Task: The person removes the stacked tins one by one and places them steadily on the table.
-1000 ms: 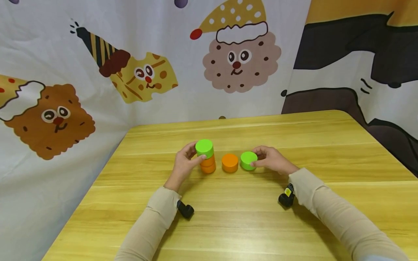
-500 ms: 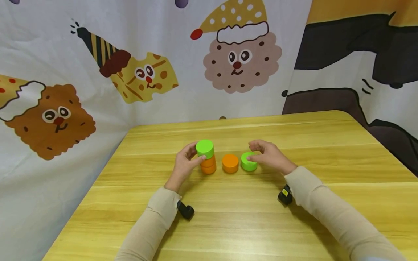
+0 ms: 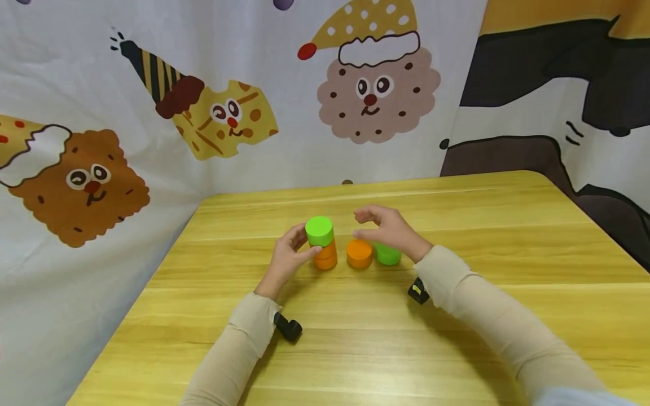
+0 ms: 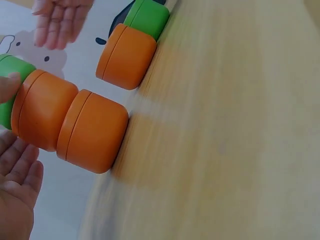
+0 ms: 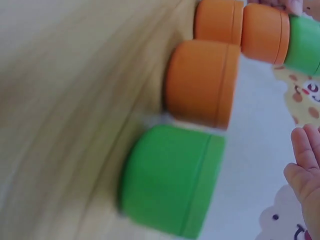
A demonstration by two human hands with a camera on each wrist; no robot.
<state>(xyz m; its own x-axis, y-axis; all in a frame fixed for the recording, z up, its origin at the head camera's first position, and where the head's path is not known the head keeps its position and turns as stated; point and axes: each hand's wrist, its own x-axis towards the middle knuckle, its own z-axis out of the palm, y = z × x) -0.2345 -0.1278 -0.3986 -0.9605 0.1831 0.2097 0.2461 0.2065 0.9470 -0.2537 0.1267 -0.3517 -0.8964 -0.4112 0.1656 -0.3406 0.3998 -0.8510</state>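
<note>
A green round container (image 3: 319,231) with a seam near its top sits on a stack of two orange round containers, the lower one (image 4: 95,132) standing on the table and the upper one (image 4: 46,110) between. My left hand (image 3: 285,260) holds the green one at the top, thumb in front and fingers behind. To the stack's right stand a single orange container (image 3: 359,254) and a second green container (image 3: 388,255), which is partly covered by my right hand in the head view. My right hand (image 3: 390,228) hovers above these two, fingers spread and holding nothing.
The wooden table (image 3: 345,349) stretches around the containers, its far edge by a cloth backdrop (image 3: 244,180) with cartoon prints. A small black camera hangs at the left wrist (image 3: 288,327), another at the right wrist (image 3: 418,290).
My right hand has let go of the right-hand green container, risen and moved left to above the single orange one. My left hand stays on the stack.
</note>
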